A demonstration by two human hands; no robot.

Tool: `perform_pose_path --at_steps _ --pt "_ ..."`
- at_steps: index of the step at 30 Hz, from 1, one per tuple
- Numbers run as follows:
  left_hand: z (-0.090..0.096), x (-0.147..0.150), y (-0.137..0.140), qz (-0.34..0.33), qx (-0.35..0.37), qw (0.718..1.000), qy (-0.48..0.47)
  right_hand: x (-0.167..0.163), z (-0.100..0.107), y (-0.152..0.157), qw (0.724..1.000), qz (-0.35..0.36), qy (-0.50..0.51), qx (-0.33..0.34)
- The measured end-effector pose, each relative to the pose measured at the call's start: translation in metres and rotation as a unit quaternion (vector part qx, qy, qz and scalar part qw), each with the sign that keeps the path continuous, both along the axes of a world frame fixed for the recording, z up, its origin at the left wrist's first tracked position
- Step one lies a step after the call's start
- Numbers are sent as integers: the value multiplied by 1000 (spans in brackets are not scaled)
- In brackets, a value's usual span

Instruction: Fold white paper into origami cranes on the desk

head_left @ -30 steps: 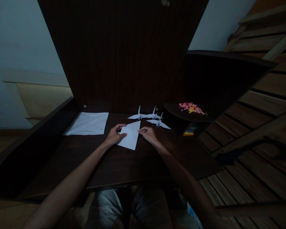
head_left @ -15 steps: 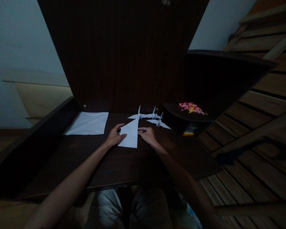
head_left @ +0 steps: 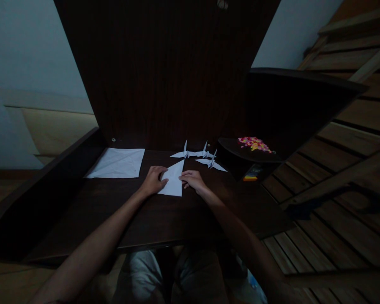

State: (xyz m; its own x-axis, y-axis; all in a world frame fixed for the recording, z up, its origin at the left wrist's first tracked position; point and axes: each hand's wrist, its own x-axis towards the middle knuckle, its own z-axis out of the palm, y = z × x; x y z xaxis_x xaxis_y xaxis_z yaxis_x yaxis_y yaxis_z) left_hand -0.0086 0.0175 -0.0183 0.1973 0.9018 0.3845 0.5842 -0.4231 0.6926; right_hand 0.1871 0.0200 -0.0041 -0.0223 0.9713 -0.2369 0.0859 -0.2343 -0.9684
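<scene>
A folded piece of white paper (head_left: pixel 172 182), with a pointed top and a wide lower edge, lies on the dark desk in front of me. My left hand (head_left: pixel 153 180) holds its left side, thumb and fingers closed at the edge. On the opposite side my right hand (head_left: pixel 192 180) pinches the right edge, and its lower fingers are curled. Just beyond the paper's tip stand three white paper cranes: one on the left (head_left: pixel 185 153), one behind (head_left: pixel 205 153) and one nearer on the right (head_left: pixel 211 162).
White square paper (head_left: pixel 120 164) with crease lines lies at the desk's back left. A small corner shelf (head_left: pixel 234 147) at the right bears a pile of pink and yellow bits (head_left: pixel 255 143). The desk's raised side panel (head_left: pixel 50 181) borders the left.
My right hand has moved slightly left and now grips over the paper's right edge. My left fingers have shifted a little over the left edge. The cranes have not moved.
</scene>
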Motion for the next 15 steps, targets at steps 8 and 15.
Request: perform_pose_path --at_steps 8,15 --pt "0 -7 1 -70 39 995 65 1 -2 1 999 -1 23 -25" --pt "2 -9 -1 -70 57 985 149 -6 -5 -4 999 24 18 -27"
